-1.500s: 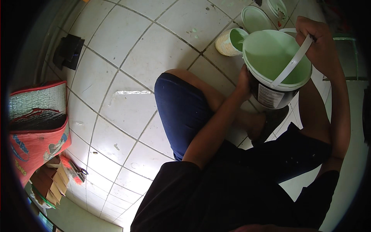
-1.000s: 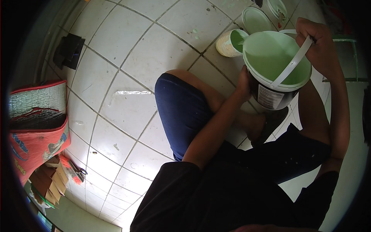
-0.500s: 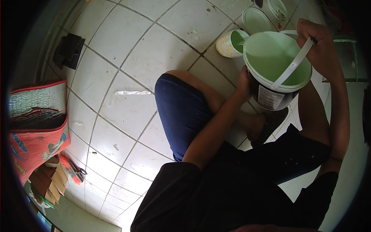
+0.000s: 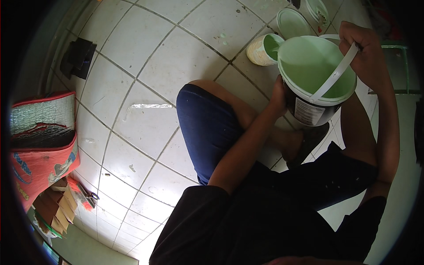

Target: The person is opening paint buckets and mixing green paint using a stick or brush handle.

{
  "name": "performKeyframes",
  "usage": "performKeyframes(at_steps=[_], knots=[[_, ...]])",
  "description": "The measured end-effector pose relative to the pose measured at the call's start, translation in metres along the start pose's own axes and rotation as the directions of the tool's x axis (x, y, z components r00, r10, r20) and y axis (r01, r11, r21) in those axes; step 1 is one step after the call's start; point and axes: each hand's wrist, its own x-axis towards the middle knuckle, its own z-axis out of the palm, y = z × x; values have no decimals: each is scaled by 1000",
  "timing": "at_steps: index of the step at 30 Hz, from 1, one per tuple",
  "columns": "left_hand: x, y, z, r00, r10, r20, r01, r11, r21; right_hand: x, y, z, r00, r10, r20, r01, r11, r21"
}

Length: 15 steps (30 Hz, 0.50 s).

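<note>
My right hand (image 4: pixel 360 51) is closed on the white handle of a black-and-white bucket (image 4: pixel 311 108) with pale green paint coating its inside. My left hand (image 4: pixel 278 95) grips the bucket's left side, low under the rim. The bucket is held up over my crossed legs, tilted toward a smaller cream-coloured container (image 4: pixel 256 52) just beyond it at the back left, which has green paint inside. Whether paint runs between the two is hard to make out. Behind them lie a green-coated lid (image 4: pixel 291 22) and another lid (image 4: pixel 314 9) with something on it.
White floor tiles (image 4: pixel 163 62) surround me. At the left sit a red insulated bag (image 4: pixel 44 163) with foil lining, folded cardboard (image 4: pixel 57 207), a bristled brush (image 4: pixel 84 198) and scissors (image 4: pixel 92 196). A dark flat object (image 4: pixel 78 59) lies near the left wall.
</note>
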Motion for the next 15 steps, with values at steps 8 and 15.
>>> performKeyframes(at_steps=[8, 15], knots=[[0, 0, 1, 1000, 30, 1, -30, 999, 42, -1, 2, -3, 999, 9, 51, -9, 1000, -3], [1, 0, 0, 999, 37, 35, -38, 999, 5, 1, -4, 0, 1000, 8, 16, -8, 1000, 16]])
